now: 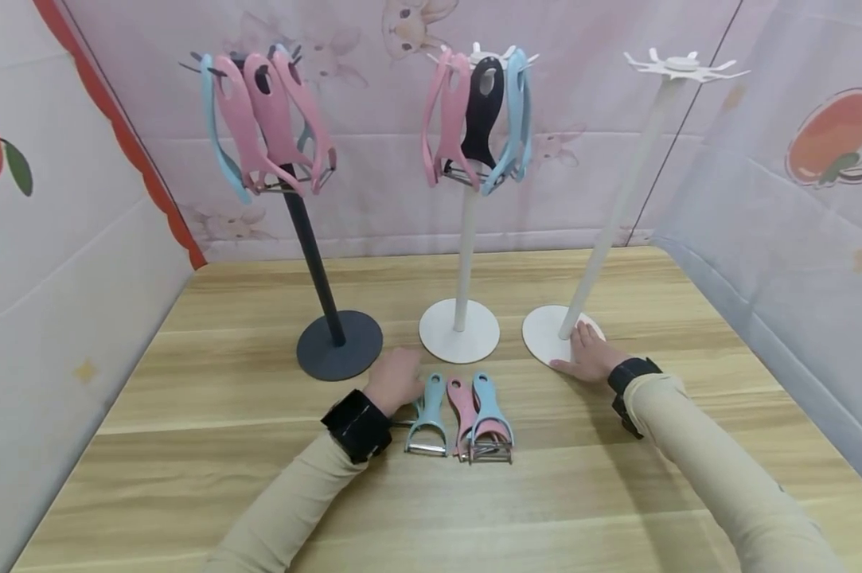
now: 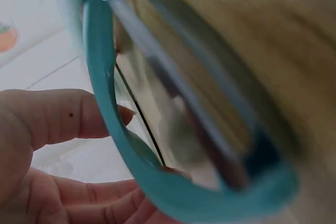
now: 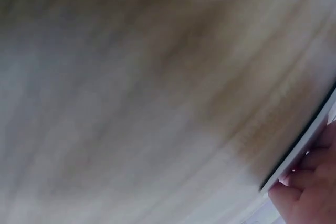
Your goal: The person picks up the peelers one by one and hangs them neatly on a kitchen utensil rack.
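My left hand (image 1: 396, 380) is at the left end of a small group of Y-shaped peelers on the table. In the left wrist view its thumb and fingers (image 2: 58, 119) pinch a light blue peeler (image 2: 102, 66), whose metal blade faces the camera. Beside that hand lie another blue peeler (image 1: 434, 398), a pink peeler (image 1: 462, 402) and a blue peeler (image 1: 485, 398) on top of pink. My right hand (image 1: 590, 356) rests with fingers extended on the round base (image 1: 541, 330) of the right white stand (image 1: 617, 215). No peelers hang from its hooks (image 1: 681, 68).
A black stand (image 1: 309, 239) on the left carries pink and blue peelers (image 1: 269, 111). The middle white stand (image 1: 466, 255) holds pink, blue and black peelers (image 1: 484, 103). Behind the wooden table (image 1: 187, 461) hangs a printed curtain (image 1: 373, 215), with white fabric on both sides.
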`<move>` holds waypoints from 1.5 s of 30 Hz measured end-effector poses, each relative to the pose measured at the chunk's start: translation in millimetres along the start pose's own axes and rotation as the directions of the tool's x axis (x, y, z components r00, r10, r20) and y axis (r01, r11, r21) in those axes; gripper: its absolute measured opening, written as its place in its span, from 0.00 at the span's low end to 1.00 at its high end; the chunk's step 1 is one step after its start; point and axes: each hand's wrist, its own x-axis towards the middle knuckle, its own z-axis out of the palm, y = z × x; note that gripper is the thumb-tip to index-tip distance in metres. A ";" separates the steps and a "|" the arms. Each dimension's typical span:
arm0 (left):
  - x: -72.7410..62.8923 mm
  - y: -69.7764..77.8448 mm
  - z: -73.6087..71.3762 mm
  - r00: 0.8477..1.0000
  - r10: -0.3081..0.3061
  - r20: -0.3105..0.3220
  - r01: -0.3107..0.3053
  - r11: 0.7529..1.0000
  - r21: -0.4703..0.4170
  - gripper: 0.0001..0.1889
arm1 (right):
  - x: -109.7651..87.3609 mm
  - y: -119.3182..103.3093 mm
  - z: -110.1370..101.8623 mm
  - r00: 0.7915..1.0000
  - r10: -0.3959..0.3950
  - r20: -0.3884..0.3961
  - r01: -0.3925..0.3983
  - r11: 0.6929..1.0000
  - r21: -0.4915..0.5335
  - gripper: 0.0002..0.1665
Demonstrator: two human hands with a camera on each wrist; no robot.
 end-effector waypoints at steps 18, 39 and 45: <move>2.2 34.2 -47.8 0.879 0.176 -0.443 -0.327 0.899 -0.292 0.23 | -2.7 -1.0 2.4 0.999 -0.026 -0.028 0.025 0.999 -0.026 0.64; 58.2 122.1 -153.6 0.668 0.224 -0.709 -0.658 0.622 -0.423 0.21 | 1.3 1.3 6.4 0.998 -0.035 -0.053 0.032 0.998 -0.046 0.50; 79.9 135.6 -167.0 0.740 0.182 -0.647 -0.595 0.625 -0.505 0.22 | 2.8 4.9 9.6 0.998 -0.030 -0.061 0.028 0.999 -0.037 0.53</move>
